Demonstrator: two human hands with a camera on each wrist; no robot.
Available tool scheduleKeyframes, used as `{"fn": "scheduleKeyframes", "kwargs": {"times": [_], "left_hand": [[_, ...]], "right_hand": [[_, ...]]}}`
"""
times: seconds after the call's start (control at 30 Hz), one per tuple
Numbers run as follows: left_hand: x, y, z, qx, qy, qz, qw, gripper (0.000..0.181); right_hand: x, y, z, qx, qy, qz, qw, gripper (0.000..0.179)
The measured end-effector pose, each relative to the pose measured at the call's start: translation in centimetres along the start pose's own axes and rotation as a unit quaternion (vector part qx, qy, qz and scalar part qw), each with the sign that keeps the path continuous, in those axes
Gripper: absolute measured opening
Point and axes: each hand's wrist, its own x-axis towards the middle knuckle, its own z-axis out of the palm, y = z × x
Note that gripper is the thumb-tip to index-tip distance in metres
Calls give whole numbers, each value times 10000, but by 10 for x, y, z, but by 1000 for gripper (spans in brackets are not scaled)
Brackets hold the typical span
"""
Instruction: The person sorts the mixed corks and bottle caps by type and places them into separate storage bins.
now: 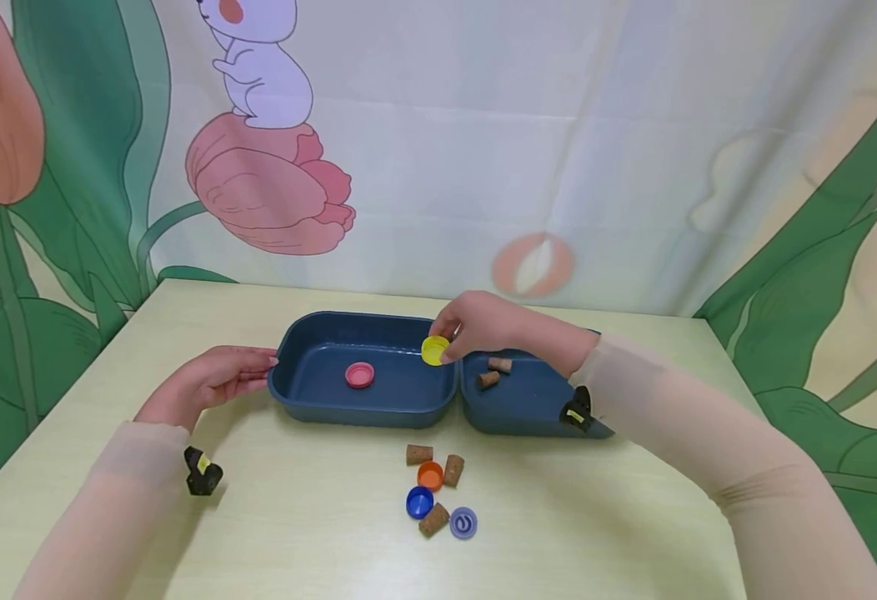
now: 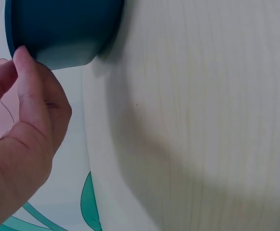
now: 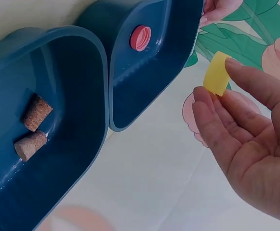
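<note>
Two dark blue bins stand end to end, the left bin (image 1: 363,417) and the right bin (image 1: 536,423). At the outer end of the left bin, my left hand (image 1: 217,379) touches the rim with its fingertips, fingers mostly straight. My right hand (image 1: 483,325) pinches a yellow bottle cap (image 1: 433,351) between thumb and fingertips, above the right end of the left bin. A pink bottle cap (image 1: 359,375) lies inside that bin. Two corks (image 3: 37,112) lie in the right bin, which my right forearm partly covers.
In front of the bins, several loose pieces lie on the table (image 1: 296,508): an orange cap (image 1: 430,476), a blue cap (image 1: 419,502), a purple cap (image 1: 463,522) and corks (image 1: 453,470). Behind the table hangs a printed curtain (image 1: 438,150).
</note>
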Motion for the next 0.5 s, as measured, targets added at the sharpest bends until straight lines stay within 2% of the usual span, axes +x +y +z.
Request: {"fn": "scheduleKeyframes", "kwargs": {"times": [0.5], "left_hand": [[0, 2, 0, 60, 72, -96, 9999, 62]], "right_hand": [[40, 2, -4, -122, -258, 34, 9996, 41]]}}
